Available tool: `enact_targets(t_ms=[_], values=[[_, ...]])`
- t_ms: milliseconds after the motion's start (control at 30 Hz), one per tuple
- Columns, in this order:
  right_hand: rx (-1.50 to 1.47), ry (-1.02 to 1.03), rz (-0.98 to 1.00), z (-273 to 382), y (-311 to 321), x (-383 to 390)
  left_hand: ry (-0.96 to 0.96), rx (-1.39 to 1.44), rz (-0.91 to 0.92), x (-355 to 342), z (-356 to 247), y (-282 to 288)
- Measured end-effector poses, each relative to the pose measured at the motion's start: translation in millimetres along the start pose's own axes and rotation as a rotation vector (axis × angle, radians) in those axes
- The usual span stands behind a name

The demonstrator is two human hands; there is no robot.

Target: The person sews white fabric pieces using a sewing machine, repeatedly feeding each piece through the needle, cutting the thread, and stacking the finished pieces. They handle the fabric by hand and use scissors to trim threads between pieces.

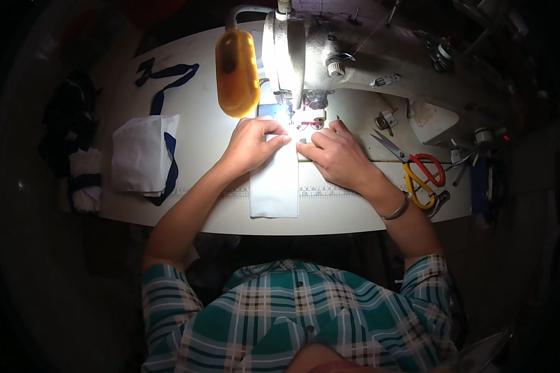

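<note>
A folded strip of white cloth (274, 186) lies lengthwise on the sewing machine table, its far end under the brightly lit needle area of the sewing machine (286, 62). My left hand (253, 146) rests on the strip's left side, thumb and forefinger pinching the cloth close to the needle. A piece of blue cloth (267, 111) shows beyond those fingers. My right hand (339, 153) is curled at the strip's right edge, just beside the presser foot. Small dark tips poke out around its fingers, but what it grips is hidden. Glare washes out the needle itself.
Scissors (423, 174) with red and yellow handles lie right of my right hand. A yellow-orange lamp (237, 73) hangs left of the machine head. Folded white cloth (140, 155) with a navy band (157, 99) sits at left. A printed ruler (330, 191) runs along the table.
</note>
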State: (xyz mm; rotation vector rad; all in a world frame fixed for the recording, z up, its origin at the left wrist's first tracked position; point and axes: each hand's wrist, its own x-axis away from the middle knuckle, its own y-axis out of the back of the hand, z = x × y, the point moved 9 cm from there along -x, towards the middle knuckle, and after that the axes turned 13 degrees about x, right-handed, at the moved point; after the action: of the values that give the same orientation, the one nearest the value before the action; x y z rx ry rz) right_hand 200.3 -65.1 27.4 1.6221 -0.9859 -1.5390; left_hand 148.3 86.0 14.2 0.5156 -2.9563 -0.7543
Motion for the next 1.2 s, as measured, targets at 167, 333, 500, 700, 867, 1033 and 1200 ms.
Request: enact_targets(t_ms=[167,333,500,700,867,1033,1200], values=[[-0.033,-0.013,-0.025,-1,1,1,0.108,-0.067,0.020,-5,3,-2],[-0.005,-0.028,-0.069,-6,4,3,0.153,-0.092,0.029,-8,3,-2],[-0.013,-0.025,-0.104,-4,11,1,0.186,-0.101,0.052,-11,10,-4],[-0.030,-0.011,-0.002,-1,0,3,0.204,-0.190,0.087,-13,-3,-4],[-0.016,-0.013,0.000,-1,1,2,-0.303,-0.499,-0.156,15,-39,-9],[0.061,-0.011,-0.022,-1,1,-1,-0.584,-0.468,-0.069,64,-51,-29],[0.056,-0.048,0.014,-6,-8,-6,-0.527,-0.443,-0.064,55,-39,-24]])
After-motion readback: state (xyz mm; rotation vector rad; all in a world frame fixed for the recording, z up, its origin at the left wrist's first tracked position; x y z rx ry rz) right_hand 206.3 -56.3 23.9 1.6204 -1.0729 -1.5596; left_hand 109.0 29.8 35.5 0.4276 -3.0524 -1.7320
